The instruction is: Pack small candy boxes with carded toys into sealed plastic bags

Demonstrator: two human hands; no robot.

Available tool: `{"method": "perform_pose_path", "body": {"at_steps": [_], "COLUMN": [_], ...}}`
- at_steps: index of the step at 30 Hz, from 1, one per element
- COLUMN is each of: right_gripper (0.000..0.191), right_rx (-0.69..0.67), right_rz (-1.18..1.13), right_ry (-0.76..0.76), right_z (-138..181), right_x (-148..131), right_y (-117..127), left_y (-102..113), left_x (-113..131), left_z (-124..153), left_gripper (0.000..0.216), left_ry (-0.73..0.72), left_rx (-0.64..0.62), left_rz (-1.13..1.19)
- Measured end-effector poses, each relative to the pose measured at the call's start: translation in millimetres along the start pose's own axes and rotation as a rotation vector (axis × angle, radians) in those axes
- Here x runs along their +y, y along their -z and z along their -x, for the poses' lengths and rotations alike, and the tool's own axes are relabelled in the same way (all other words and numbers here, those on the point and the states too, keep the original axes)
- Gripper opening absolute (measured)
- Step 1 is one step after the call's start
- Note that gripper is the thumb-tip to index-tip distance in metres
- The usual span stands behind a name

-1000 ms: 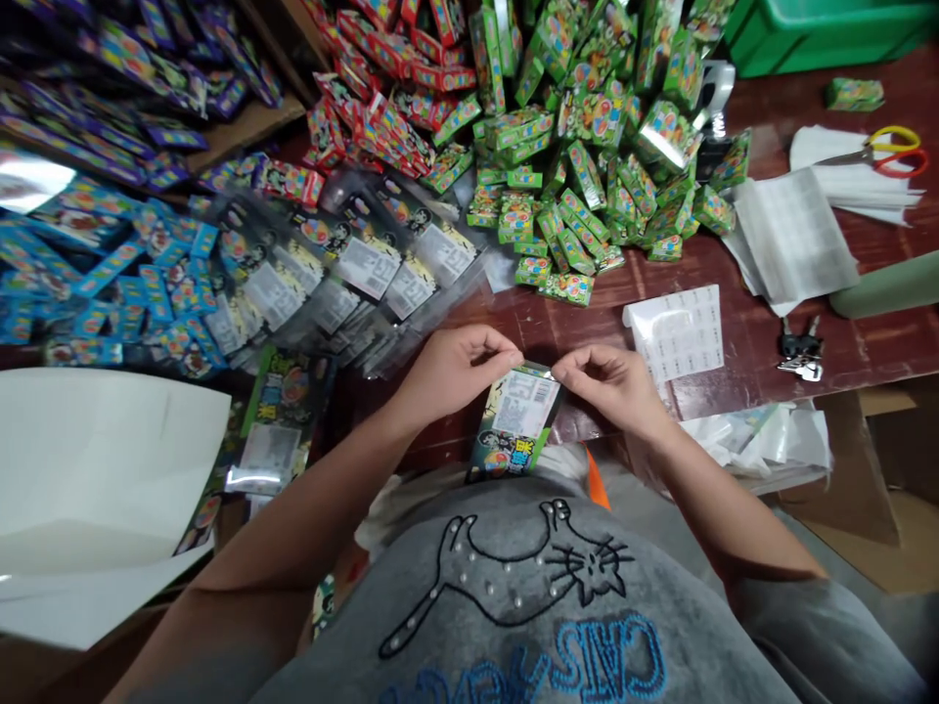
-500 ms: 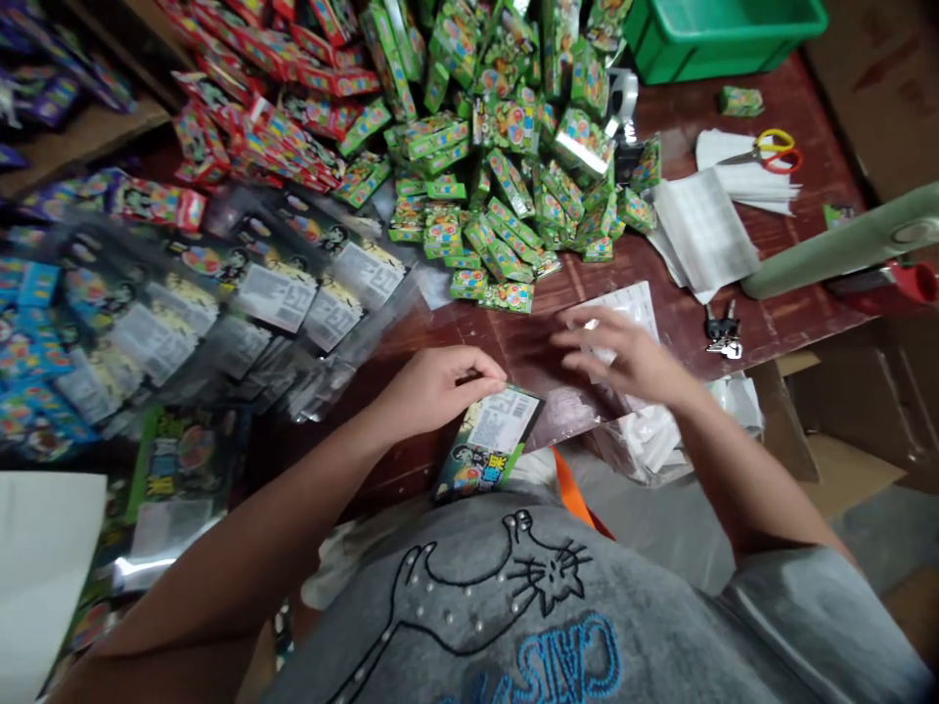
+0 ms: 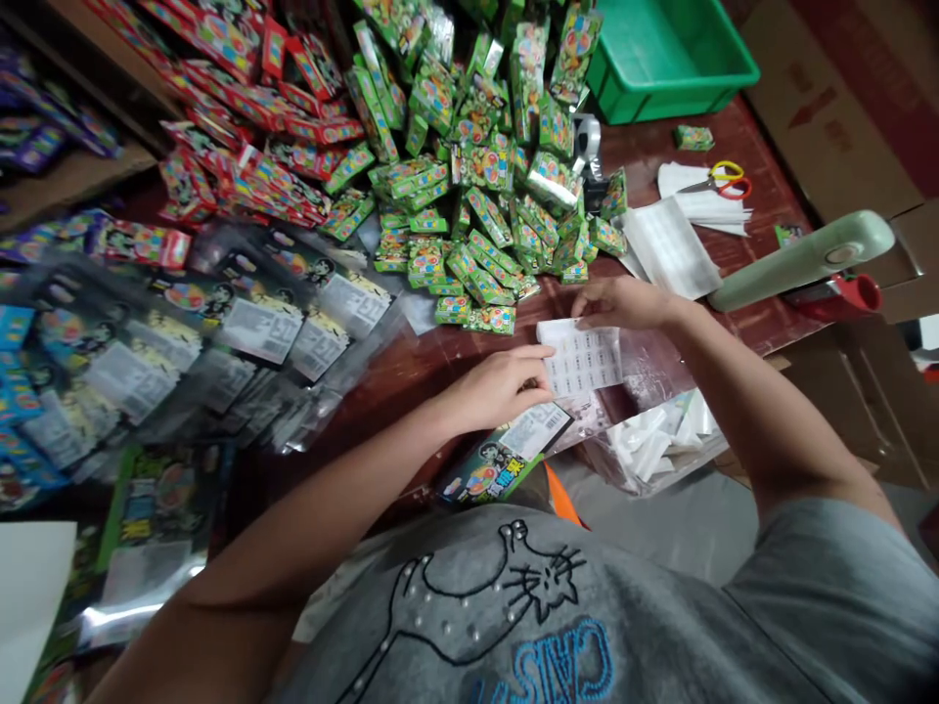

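A white sheet of small printed stickers [image 3: 587,360] lies tilted over the near part of the table. My right hand [image 3: 623,301] pinches its top edge with curled fingers. At the sheet's left edge is my left hand [image 3: 503,389], its fingers and thumb closed on that edge. Just below my left hand lies a dark flat printed candy bag [image 3: 488,471] with a white barcode label [image 3: 539,430]. The bag's upper left part is hidden under the hand.
Small green candy boxes [image 3: 484,161] are heaped ahead, red packs [image 3: 242,127] left of them. Dark bags with labels [image 3: 264,328] overlap at left. Scissors [image 3: 723,181], a green bin [image 3: 675,88] and a pale green bottle [image 3: 803,259] stand right. A clear bag of white scraps [image 3: 652,445] hangs at the edge.
My right hand has come down onto the sticker sheet, which has shifted left and nearer. My left hand has moved right, from the candy bag's top to the sheet's edge.
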State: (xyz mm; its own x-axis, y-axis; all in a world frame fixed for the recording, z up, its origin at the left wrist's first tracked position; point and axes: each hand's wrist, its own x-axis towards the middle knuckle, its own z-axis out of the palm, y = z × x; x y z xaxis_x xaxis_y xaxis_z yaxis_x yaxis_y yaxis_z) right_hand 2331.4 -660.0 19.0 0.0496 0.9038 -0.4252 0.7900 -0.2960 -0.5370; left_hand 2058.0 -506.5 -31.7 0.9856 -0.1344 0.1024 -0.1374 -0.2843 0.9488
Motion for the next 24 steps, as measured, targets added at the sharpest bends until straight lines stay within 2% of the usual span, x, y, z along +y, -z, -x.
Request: {"method": "perform_pose_path", "body": {"at_steps": [4,8,11,15,20,22,24], "right_gripper": [0.024,0.016,0.023,0.034,0.040,0.038,0.038], "right_rx": [0.072,0.177,0.204,0.253,0.397,0.393,0.364], "right_rz": [0.026,0.336,0.479,0.468,0.179,0.245,0.419], "right_ry": [0.055,0.051,0.052,0.071,0.026,-0.058,-0.149], "right_z": [-3.9,-0.6,10.1,26.6,32.9,27.5,18.3], "right_x": [-12.6,-23.6,-30.2,-43.0,-59.5,-59.8,-56.9], "right_y": [-15.7,-29.3,-34.2,-33.7,-26.7,-27.0,-30.7], "left_y": [-3.6,-11.9,-14.3,-15.1,-14.8,-14.6,-14.5], "left_x": [-9.0,-24.4,-31.1,-32.9,-33.0,-32.3,-31.3], "left_z": [-6.9,-15.4,-16.4,-15.2,-10.5,-7.6,-5.3], "left_gripper": [0.012,0.014,0.014,0.014,0.015,0.013,0.011], "left_ry": [0.062,0.104,0.096,0.105,0.096,0.095,0.109], "left_rx": [-0.065,-0.076,-0.073,-0.070,-0.062,-0.049,-0.047], "left_rz": [-0.014,-0.019,-0.002,-0.006,-0.023,-0.007,-0.001]}}
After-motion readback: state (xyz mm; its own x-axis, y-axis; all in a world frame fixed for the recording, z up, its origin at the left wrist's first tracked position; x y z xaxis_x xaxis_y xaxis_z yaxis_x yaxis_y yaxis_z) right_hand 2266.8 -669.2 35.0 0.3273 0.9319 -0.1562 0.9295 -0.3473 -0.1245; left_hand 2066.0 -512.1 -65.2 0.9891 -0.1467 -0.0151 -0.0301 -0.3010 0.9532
